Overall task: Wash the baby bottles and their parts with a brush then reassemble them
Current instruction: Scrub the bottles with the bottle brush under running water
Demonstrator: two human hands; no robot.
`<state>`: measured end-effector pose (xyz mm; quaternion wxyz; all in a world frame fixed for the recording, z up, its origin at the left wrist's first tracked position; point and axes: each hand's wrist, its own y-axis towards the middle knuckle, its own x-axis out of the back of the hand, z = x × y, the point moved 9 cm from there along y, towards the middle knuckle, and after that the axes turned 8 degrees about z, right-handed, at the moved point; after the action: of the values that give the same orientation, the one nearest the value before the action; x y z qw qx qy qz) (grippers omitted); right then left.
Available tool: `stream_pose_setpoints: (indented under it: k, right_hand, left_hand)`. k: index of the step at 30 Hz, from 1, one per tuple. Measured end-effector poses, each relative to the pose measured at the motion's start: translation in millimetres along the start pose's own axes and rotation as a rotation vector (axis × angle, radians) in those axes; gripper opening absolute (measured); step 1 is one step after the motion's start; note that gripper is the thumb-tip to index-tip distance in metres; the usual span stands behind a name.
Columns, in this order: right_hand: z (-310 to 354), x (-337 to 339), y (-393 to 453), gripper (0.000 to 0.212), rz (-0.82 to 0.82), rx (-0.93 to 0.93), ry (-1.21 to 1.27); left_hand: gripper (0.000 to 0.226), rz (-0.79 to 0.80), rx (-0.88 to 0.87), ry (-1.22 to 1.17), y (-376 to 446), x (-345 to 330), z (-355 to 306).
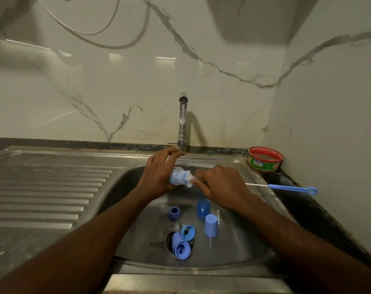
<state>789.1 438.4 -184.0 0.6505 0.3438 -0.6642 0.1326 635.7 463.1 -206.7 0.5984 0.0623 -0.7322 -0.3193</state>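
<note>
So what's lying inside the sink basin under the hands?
Loose blue parts lie on the sink floor: a ring, a rounded cap, an upturned cap, and two pieces over the drain. The arms hide part of the basin, so more may be there.

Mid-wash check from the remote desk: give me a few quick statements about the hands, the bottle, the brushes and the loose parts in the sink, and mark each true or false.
1. The left hand grips the baby bottle over the sink. True.
2. The right hand is idle on the counter. False: it holds a bristle brush at the bottle's mouth.
3. The thin blue-handled brush lies on the sink's right edge. True.
4. The loose blue parts are on the drainboard. False: they lie in the basin, like the blue cap.
5. The red-rimmed tub sits left of the tap. False: it sits to the right.
</note>
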Motion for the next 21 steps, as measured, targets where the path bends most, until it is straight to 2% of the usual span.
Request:
stream_pose_setpoints:
  k: [2,5,8,10,13,15,18,19,21]
  right_hand:
    - [-2,1,1,0.038,-0.031,-0.049,-0.094]
    - [-29,9,-6,0.032,-0.075,-0.236,-0.081]
    - [-52,9,-13,0.03,-0.056,-0.332,-0.057]
    - [-49,3,-11,0.029,0.015,-0.283,-0.007]
    - [-24,0,-7,0.033,0.071,-0.094,0.077]
    - [-10,1,-5,0.037,0.039,-0.02,0.022]
    - [-17,-8,-3,0.035,0.046,-0.139,-0.028]
    - [-28,-10,-2,0.032,0.045,-0.218,0.003]
    - [-51,-5,-7,0.025,-0.005,-0.364,0.015]
  left_hand:
    - [0.103,0.085,0.02,-0.182,-1,-14,3]
    - [0.093,0.165,-0.01,-0.385,4,-29,-11]
    - [0.069,0.088,-0.096,-0.312,13,-20,-26]
    - [0.058,-0.002,-0.087,-0.17,16,-5,-20]
    - [0.073,-0.031,-0.024,-0.031,10,1,-6]
    - [0.089,0.015,-0.021,-0.036,5,-9,-3]
    - [0.104,0.189,-0.047,-0.288,5,-30,-13]
    - [0.103,0.229,-0.053,-0.364,6,-33,-17]
    - [0.095,0.253,-0.079,-0.361,7,-34,-27]
